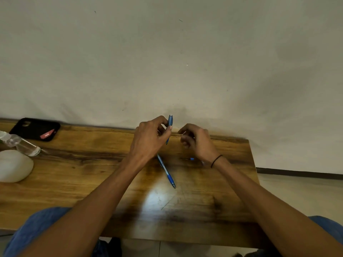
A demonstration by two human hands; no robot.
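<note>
My left hand pinches a blue pen barrel between thumb and fingers, holding it nearly upright above the wooden table. My right hand is just to its right, fingers curled, pinching a small thin pale part that I cannot identify. A second blue pen lies flat on the table below my left hand, its tip pointing toward me. A small blue piece lies on the table under my right wrist.
At the table's far left lie a black phone case, a clear plastic bottle on its side and a white rounded object. A pale wall stands behind the table. The table's right edge ends near floor tiles.
</note>
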